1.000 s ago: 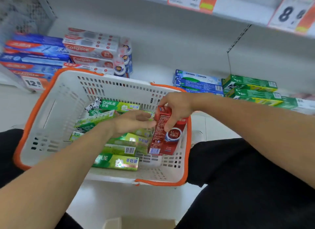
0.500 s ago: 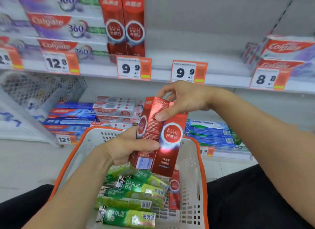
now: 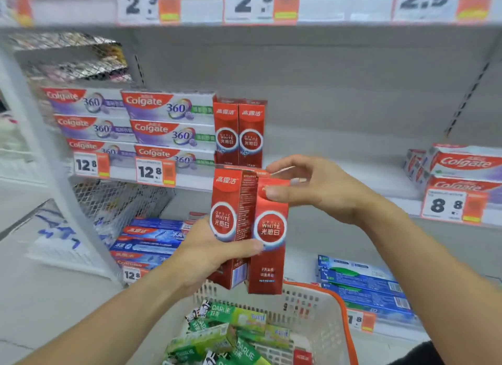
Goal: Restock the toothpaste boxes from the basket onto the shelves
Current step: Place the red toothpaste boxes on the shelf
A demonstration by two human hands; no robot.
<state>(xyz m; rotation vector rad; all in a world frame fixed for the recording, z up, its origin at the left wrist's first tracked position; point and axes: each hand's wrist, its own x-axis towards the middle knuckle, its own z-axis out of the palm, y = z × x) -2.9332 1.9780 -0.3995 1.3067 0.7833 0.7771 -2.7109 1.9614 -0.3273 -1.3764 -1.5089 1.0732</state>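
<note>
**What can be read on the shelves and boxes**

Two red boxes (image 3: 248, 229) held upright say "OPTIC WHITE" with Chinese characters in a ring; the two red boxes on the shelf (image 3: 238, 132) behind carry the same mark. Stacked purple boxes (image 3: 168, 120) to their left read "Colgate 360". Price tags (image 3: 154, 171) under them show "12.8". At far right, white boxes (image 3: 464, 163) read "Colgate", over a tag (image 3: 445, 205) marked "8.8". The top rail tags (image 3: 255, 2) are blurred, roughly "2.8" and "2.9". Green boxes (image 3: 225, 314) in the basket read "DARLIE".
</note>
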